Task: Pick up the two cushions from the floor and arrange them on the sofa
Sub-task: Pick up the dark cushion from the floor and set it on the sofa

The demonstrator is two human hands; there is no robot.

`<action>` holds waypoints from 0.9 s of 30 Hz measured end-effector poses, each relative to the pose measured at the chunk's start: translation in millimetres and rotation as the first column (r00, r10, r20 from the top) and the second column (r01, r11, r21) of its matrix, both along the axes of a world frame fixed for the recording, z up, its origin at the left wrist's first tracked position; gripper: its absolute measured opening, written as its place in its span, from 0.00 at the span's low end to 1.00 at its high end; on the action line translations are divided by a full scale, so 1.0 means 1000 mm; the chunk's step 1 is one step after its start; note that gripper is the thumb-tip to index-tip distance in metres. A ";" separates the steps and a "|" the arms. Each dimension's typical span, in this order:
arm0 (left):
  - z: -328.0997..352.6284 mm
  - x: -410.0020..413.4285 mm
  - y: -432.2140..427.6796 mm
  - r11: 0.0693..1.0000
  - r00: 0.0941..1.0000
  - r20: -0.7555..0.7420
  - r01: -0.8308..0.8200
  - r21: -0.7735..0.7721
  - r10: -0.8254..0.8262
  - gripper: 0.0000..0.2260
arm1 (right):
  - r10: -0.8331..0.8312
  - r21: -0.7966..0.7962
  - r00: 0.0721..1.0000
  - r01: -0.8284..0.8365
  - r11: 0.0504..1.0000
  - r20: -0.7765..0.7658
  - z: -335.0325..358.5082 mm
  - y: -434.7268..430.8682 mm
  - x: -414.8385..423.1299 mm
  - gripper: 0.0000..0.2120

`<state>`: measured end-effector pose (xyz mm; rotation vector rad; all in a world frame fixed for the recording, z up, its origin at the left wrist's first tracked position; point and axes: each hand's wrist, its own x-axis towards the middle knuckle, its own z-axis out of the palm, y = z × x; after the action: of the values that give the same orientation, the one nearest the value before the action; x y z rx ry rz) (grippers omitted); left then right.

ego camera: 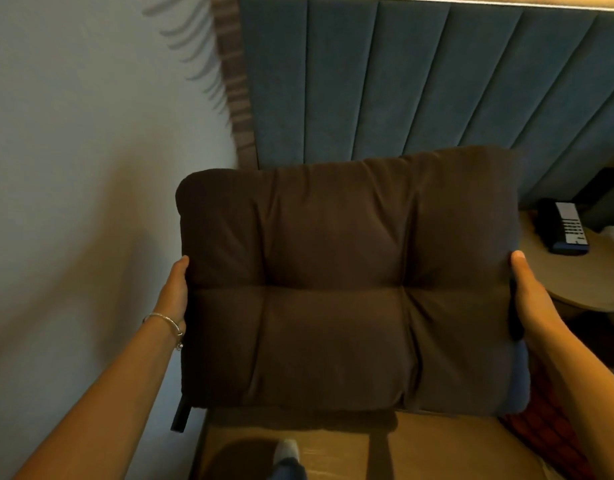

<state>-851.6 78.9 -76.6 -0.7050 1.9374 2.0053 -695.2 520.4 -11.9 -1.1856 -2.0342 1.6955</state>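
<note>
Dim warm light (from above), soft blur, bowed edges

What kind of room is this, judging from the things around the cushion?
Probably a hotel bedroom. A blue padded wall panel like a headboard rises behind the brown cushion, and a corded desk telephone sits on a small round side table, as guest rooms often have.

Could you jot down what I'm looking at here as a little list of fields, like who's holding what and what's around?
held item: brown cushion, tufted, off the floor
left hand: grips the cushion's left edge; bracelet on the wrist
right hand: grips the cushion's right edge
behind: blue padded panel, pale wall
right side: phone on a round table
below: tan surface, a socked foot
second cushion: not clearly seen
</note>
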 end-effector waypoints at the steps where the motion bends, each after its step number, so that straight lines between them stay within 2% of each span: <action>1: -0.002 -0.013 0.001 1.000 1.000 -0.008 0.009 0.006 -0.009 0.33 | 0.003 -0.009 1.000 -0.003 1.000 -0.014 0.000 0.001 -0.012 0.36; 6: -0.008 -0.071 0.008 1.000 0.999 -0.029 0.026 0.017 -0.025 0.33 | -0.009 0.034 1.000 0.008 0.999 0.004 0.006 0.010 -0.065 0.36; 11: -0.015 -0.120 0.026 1.000 0.999 0.025 0.022 0.017 -0.022 0.33 | -0.048 0.101 0.997 0.041 0.994 0.064 0.005 0.030 -0.115 0.34; 19: -0.030 -0.177 0.059 1.000 1.000 -0.029 0.010 0.004 -0.010 0.30 | 0.009 0.154 0.996 -0.023 0.988 0.090 0.008 0.056 -0.188 0.30; 24: -0.044 -0.202 0.066 0.996 0.996 0.040 -0.085 0.023 0.084 0.37 | 0.084 0.173 0.989 -0.104 0.979 0.119 0.008 0.059 -0.233 0.31; 27: -0.056 -0.212 0.075 0.989 0.989 0.112 -0.112 0.096 0.101 0.35 | 0.150 0.204 0.980 -0.174 0.963 0.129 0.013 0.057 -0.257 0.34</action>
<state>-1063.7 153.9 -132.4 -0.8884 1.7584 2.0660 -952.6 577.8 0.9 -1.0912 -2.3722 1.4569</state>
